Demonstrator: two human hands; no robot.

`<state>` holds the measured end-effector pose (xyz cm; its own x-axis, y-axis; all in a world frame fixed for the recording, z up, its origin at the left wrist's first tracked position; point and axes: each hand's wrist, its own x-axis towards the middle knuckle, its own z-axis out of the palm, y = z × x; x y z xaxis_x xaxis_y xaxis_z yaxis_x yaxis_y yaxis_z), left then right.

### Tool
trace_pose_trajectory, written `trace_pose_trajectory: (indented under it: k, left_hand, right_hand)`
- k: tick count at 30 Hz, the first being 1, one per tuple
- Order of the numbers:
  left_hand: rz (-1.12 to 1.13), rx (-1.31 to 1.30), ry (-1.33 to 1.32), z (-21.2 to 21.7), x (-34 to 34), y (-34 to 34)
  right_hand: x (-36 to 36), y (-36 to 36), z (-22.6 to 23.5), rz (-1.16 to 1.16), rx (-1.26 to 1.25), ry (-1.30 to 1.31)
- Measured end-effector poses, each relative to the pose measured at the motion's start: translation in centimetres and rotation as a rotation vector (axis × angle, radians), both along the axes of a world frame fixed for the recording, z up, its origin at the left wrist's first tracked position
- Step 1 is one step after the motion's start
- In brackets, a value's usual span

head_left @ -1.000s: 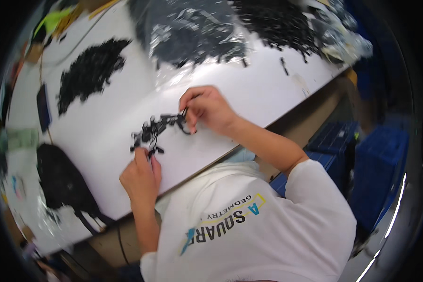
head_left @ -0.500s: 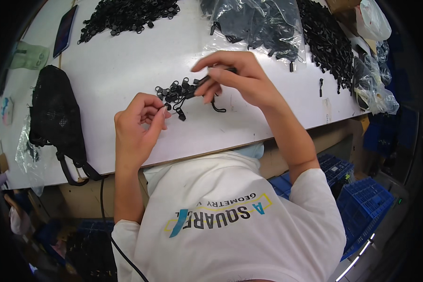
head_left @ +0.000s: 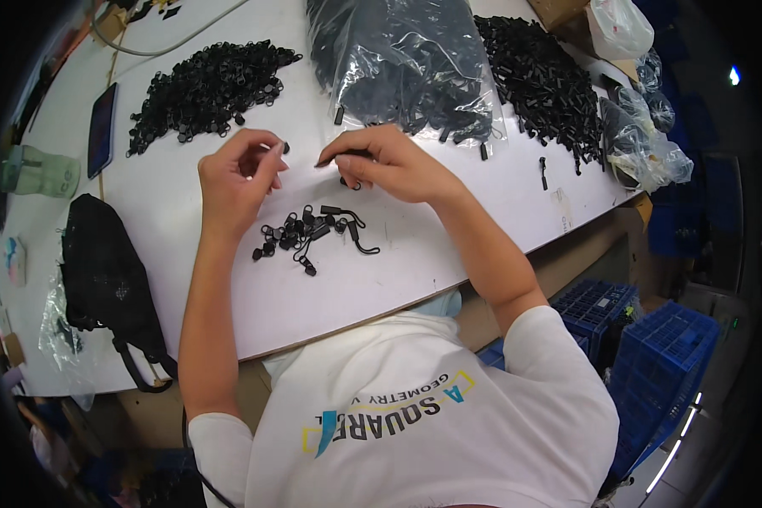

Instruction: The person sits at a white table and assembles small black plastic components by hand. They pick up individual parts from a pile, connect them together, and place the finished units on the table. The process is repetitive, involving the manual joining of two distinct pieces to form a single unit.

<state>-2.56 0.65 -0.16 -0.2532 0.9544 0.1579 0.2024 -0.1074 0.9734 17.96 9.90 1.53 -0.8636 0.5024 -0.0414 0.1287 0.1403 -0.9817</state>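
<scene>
Black pieces [head_left: 285, 147]: left hand [head_left: 239, 178] pinches one, right hand [head_left: 394, 168] another (table's near edge [head_left: 398, 300] bare).

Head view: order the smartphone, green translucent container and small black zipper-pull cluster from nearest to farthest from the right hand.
From the right hand:
1. Small black zipper-pull cluster: nearer the person, slightly left.
2. Smartphone: well to the left.
3. Green translucent container: farther left, past the smartphone.
</scene>
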Motion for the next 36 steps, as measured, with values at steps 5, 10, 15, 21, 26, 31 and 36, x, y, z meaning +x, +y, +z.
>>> trace_pose_trajectory:
  k: [5,10,15,21,26,31,36]
  left_hand:
    - [-0.055,0.011,-0.027,-0.6,0.4,-0.3]
    - [-0.042,-0.037,0.004,-0.4,0.7,-0.3]
    - [-0.048,-0.105,-0.062,-0.5,1.2,-0.4]
    - [-0.106,-0.222,-0.125,-0.3,1.2,-0.6]
    - [-0.124,-0.262,-0.172,-0.2,0.8,-0.4]
    - [-0.126,-0.251,-0.153,-0.3,0.8,-0.5]
    - [-0.125,-0.256,-0.107,-0.2,1.8,-0.8]
  right_hand:
    - [-0.1,-0.2,-1.1,0.049,0.001,0.009]
    - [-0.4,-0.7,0.2,-0.019,0.366,-0.086]
    - [-0.8,-0.8,-1.5,-0.151,0.901,0.036]
    - [-1.3,-2.0,-1.5,-0.209,1.101,0.050]
    - [-1.5,-1.9,-2.0,-0.203,1.100,0.065]
    - [-1.9,-2.1,-2.7,-0.189,1.170,-0.001]
    - [-1.8,-2.5,-3.1,-0.141,1.208,-0.040]
